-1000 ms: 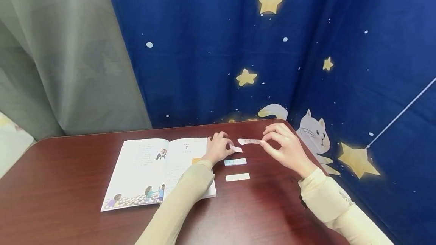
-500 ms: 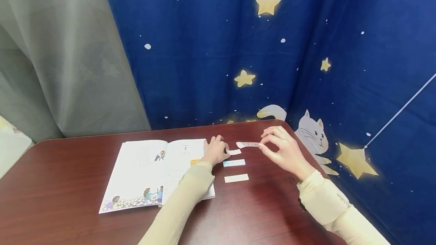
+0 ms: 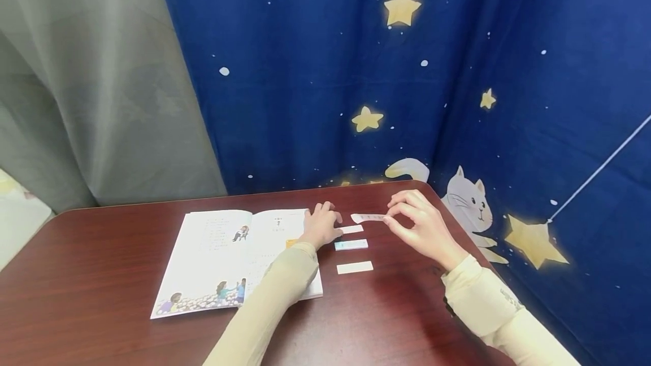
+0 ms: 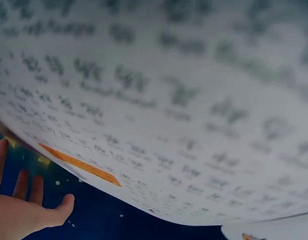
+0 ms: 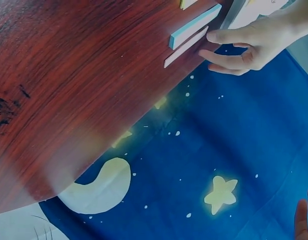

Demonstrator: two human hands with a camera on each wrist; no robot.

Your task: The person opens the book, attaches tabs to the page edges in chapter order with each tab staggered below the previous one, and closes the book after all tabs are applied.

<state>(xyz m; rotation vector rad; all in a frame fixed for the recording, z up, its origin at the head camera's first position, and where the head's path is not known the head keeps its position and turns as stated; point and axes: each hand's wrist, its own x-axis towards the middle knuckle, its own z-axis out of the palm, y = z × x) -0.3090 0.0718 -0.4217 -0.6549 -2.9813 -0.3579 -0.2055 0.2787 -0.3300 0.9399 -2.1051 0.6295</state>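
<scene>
right hand pinching a pink paper strip above the worktop; left hand, fingers relaxed, touching another strip beside the open book.

The head camera looks down across the table, while the wrist cameras sit close, sharing its book and far edge.

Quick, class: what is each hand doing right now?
Left hand: fingers straight, pressing a paper strip on the table.
Right hand: pinching another strip.
</scene>
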